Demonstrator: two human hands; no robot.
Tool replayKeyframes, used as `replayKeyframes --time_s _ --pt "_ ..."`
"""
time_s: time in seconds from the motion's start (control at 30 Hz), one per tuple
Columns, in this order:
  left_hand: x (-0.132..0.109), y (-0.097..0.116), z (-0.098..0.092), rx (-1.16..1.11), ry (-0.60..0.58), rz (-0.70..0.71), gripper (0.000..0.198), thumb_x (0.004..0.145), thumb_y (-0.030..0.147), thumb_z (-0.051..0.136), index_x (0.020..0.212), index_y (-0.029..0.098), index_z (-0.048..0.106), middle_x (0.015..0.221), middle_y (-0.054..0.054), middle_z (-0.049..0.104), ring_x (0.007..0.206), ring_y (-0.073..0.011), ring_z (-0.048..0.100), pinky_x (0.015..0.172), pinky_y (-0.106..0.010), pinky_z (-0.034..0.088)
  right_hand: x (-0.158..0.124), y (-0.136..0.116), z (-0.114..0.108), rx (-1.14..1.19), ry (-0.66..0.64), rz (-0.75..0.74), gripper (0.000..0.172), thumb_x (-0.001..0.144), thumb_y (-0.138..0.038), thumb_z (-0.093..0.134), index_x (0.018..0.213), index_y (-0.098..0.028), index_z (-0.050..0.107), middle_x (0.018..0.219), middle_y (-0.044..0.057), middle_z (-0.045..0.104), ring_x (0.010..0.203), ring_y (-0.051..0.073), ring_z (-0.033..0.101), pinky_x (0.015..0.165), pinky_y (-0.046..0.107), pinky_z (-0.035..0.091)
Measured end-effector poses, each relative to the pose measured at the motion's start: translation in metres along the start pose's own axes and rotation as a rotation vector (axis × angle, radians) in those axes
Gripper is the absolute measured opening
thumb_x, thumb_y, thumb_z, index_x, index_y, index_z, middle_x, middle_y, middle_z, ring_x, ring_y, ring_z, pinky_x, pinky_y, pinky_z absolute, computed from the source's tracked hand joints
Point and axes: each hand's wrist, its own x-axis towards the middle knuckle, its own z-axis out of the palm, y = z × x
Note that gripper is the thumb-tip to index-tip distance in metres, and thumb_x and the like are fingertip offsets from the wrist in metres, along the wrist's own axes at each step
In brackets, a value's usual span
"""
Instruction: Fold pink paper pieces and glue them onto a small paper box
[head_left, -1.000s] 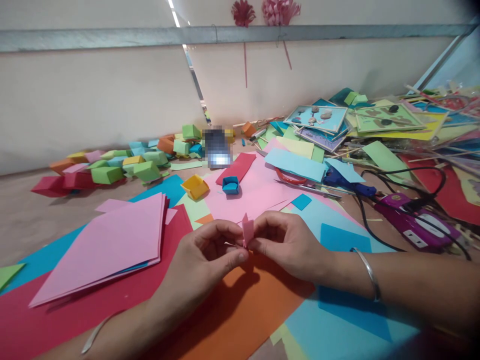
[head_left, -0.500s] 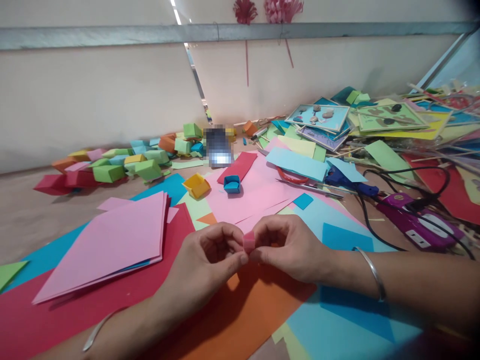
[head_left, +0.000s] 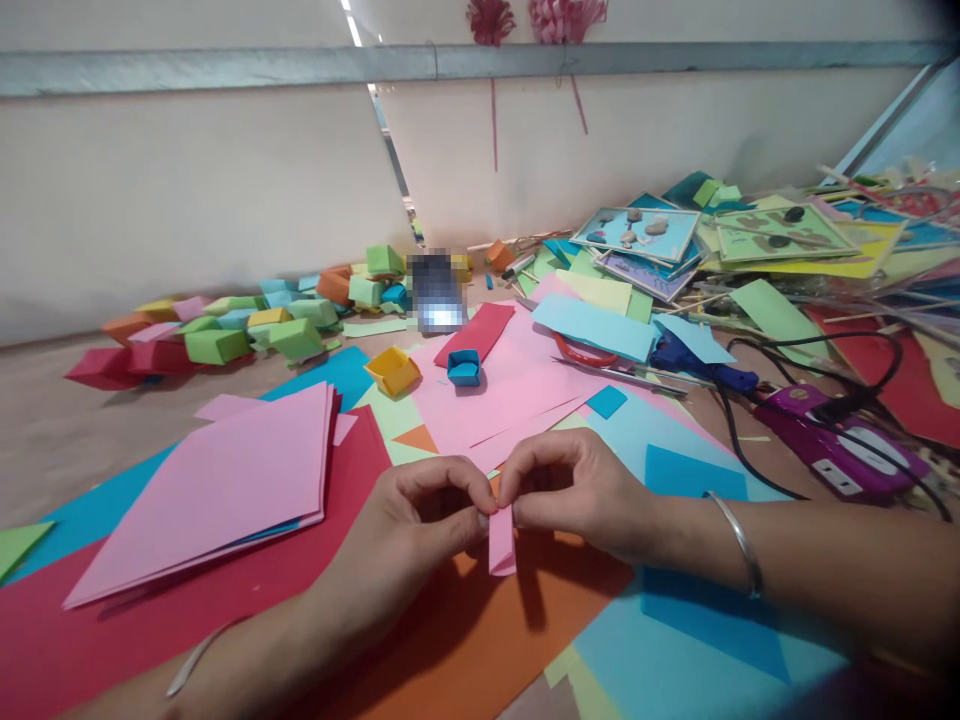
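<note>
Between my two hands is a small folded strip of pink paper (head_left: 502,545), held at its upper end and pointing down toward me. My left hand (head_left: 431,515) pinches its left side with thumb and forefinger. From the right, my right hand (head_left: 574,490) grips the same end, the fingertips of both hands almost meeting. Beneath them lies an orange sheet (head_left: 480,640). Beyond the hands sit a small blue paper box (head_left: 463,368) and a yellow paper box (head_left: 392,371). Left of my left hand is a stack of pink sheets (head_left: 225,470).
Folded paper cubes (head_left: 217,345) are heaped at the back left. Scissors with a red handle (head_left: 589,354) lie partly under light-blue paper. A blue glue gun (head_left: 701,365) and a purple power strip (head_left: 840,440) with black cable are at right. Framed stone pictures (head_left: 637,235) pile behind.
The pink paper has turned so its length now hangs down toward me, where before only a short end showed between the fingertips. Both hands stay in nearly the same place.
</note>
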Motion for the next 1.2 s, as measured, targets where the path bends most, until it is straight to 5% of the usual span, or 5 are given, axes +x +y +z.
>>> replayKeyframes --time_s 0.37,0.8,0.9,1.1,1.2 --pt "0.0 0.01 0.002 0.217 0.052 0.021 0.018 0.068 0.03 0.077 0.068 0.018 0.064 0.067 0.0 0.064 0.062 -0.0118 0.058 0.057 -0.02 0.046 -0.003 -0.008 -0.002 -0.369 0.035 -0.129 0.015 0.068 -0.011 0.053 0.07 -0.015 0.067 0.066 0.0 0.064 0.059 0.01 0.055 0.055 0.022 0.045" --pt "0.0 0.004 0.006 0.187 0.083 0.002 0.015 0.066 0.023 0.077 0.067 0.018 0.063 0.066 -0.001 0.066 0.063 -0.0161 0.063 0.061 -0.027 0.049 -0.004 0.003 0.003 -0.417 0.016 -0.101 0.015 0.066 -0.004 0.054 0.072 -0.018 0.054 0.059 -0.006 0.053 0.051 0.007 0.046 0.047 0.018 0.037" --pt "0.004 0.002 0.004 0.072 0.06 -0.039 0.019 0.064 0.023 0.08 0.064 0.017 0.062 0.06 0.002 0.063 0.055 -0.0106 0.057 0.055 -0.022 0.043 -0.003 0.001 0.0 -0.52 0.001 -0.206 0.016 0.068 -0.002 0.052 0.07 -0.017 0.056 0.063 -0.004 0.056 0.056 0.007 0.048 0.052 0.018 0.04" --pt "0.005 -0.005 -0.004 -0.203 0.047 -0.098 0.022 0.067 0.025 0.083 0.069 0.018 0.062 0.056 0.005 0.059 0.052 -0.0068 0.052 0.051 -0.018 0.039 -0.002 0.001 -0.011 -0.918 -0.159 -0.672 0.021 0.085 -0.007 0.041 0.082 -0.017 0.058 0.082 0.008 0.064 0.075 0.017 0.056 0.066 0.029 0.048" --pt "0.005 -0.004 -0.003 -0.259 0.051 -0.112 0.023 0.068 0.024 0.083 0.068 0.018 0.061 0.054 0.005 0.058 0.05 -0.006 0.051 0.051 -0.017 0.039 -0.003 0.003 -0.011 -0.97 -0.141 -0.636 0.022 0.093 -0.016 0.041 0.082 -0.018 0.06 0.084 0.009 0.064 0.075 0.018 0.058 0.067 0.03 0.049"
